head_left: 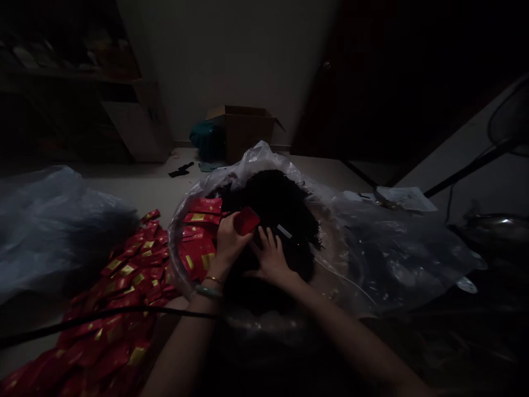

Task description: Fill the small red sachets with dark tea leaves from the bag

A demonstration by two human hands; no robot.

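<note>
Packet [248,220] of red colour is pinched in the left hand [230,241], over the dark heap [270,193], leaning rightward. The right hand [273,262], fingers spread apart, is just beside its right end.

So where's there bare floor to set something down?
Bare floor shows beyond the red packets, between the big plastic bag and the round tub. Crowded: left of the tub, with packets, and right of it, with clear plastic.
</note>
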